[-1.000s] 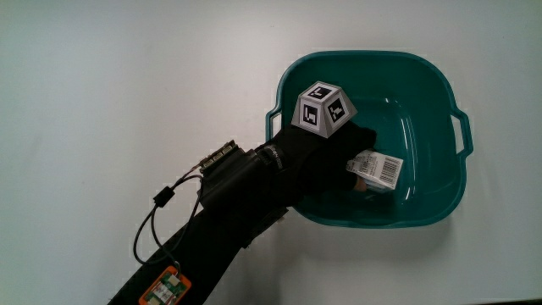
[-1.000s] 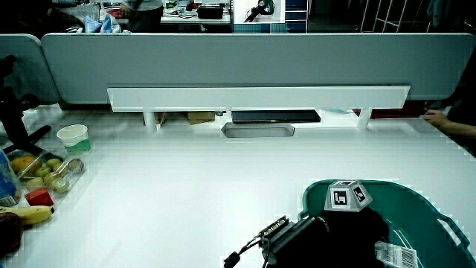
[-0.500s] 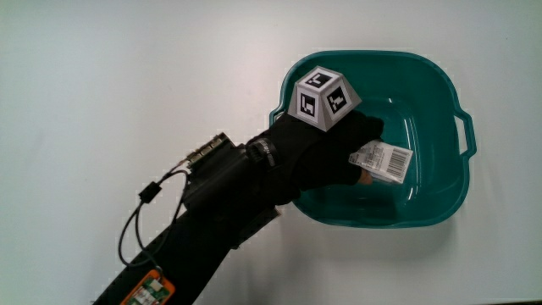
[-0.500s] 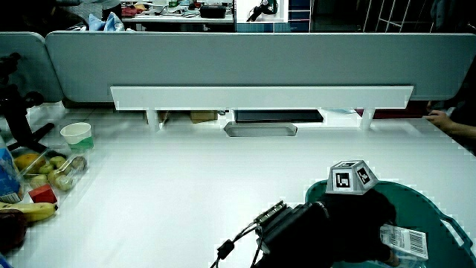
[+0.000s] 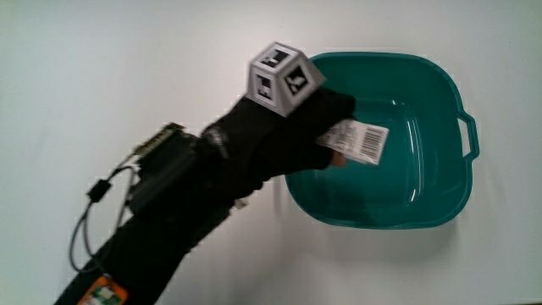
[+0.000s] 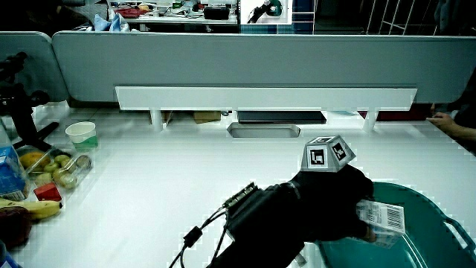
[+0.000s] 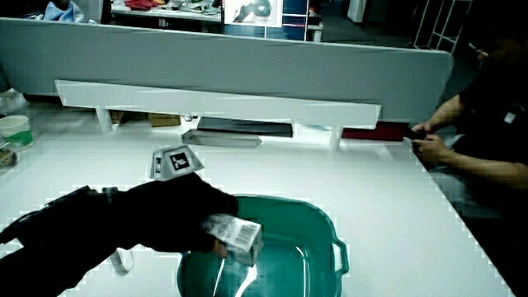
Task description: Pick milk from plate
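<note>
The hand (image 7: 186, 219) is black, with a small cube (image 7: 176, 161) on its back. Its fingers (image 7: 216, 245) are closed around a little milk pack (image 7: 237, 236) with a striped label. The pack is lifted up over the rim of a green tub (image 7: 326, 243) that sits on the white tabletop (image 7: 388, 206). The tub has a handle (image 7: 341, 256) on its side. A low grey partition (image 7: 247, 66) stands at the tabletop's edge, farther from the person than the tub.

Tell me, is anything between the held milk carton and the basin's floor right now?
Nothing: the hand holds the milk carton over the teal basin, and the main view shows only bare basin floor beneath it.
</note>
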The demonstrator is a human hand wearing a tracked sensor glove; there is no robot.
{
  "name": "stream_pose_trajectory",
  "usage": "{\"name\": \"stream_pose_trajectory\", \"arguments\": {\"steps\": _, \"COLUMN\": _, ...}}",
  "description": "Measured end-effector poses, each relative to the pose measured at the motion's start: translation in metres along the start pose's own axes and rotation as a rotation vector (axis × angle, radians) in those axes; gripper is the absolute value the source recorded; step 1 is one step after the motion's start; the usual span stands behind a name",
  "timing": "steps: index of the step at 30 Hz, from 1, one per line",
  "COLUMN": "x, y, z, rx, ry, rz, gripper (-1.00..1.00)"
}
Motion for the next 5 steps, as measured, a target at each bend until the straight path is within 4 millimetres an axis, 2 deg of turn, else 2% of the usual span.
{"name": "stream_pose_trajectory", "arguments": {"steps": 5, "x": -0.008, "y": -0.017, "z": 0.024, "rx": 0.059, "ry": 0.039, "rz": 0.011, "gripper": 1.0}}
